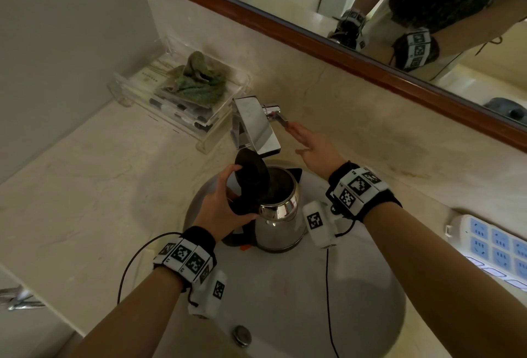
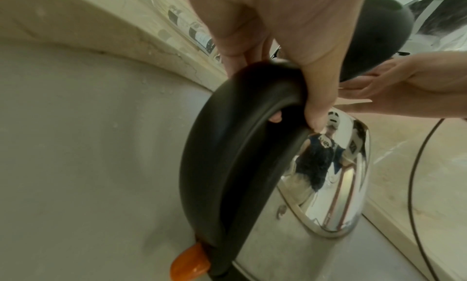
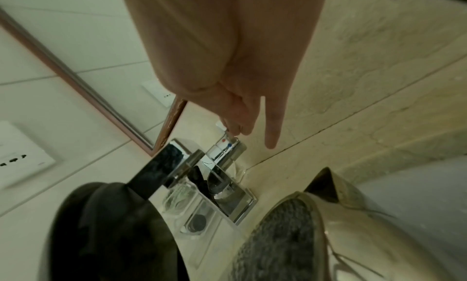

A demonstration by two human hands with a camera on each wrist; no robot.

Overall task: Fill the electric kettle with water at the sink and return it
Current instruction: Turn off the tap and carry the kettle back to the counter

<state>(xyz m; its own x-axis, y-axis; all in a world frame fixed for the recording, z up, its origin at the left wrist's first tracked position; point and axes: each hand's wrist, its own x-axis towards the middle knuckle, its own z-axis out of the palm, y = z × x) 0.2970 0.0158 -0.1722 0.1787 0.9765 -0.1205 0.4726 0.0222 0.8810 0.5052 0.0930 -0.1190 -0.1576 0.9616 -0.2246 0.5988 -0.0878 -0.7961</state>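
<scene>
A stainless steel kettle (image 1: 281, 223) stands in the white sink basin (image 1: 356, 315), with its black lid (image 1: 251, 171) tipped open under the chrome faucet spout (image 1: 255, 125). My left hand (image 1: 228, 203) grips the kettle's black handle (image 2: 227, 165), fingers curled round its top. An orange switch (image 2: 189, 263) shows at the handle's base. My right hand (image 1: 308, 144) reaches out flat with straight fingers. Its fingertips touch the end of the faucet lever (image 3: 227, 147), which bears red and blue dots. I see no water running from the spout. The kettle's mouth (image 3: 278, 241) is dark inside.
A clear acrylic tray (image 1: 205, 141) with a green cloth (image 1: 196, 78) sits on the marble counter left of the faucet. A white and blue power strip (image 1: 496, 246) lies on the right. A wood-framed mirror (image 1: 370, 1) runs behind. A drain stopper (image 1: 242, 335) sits near the basin's front.
</scene>
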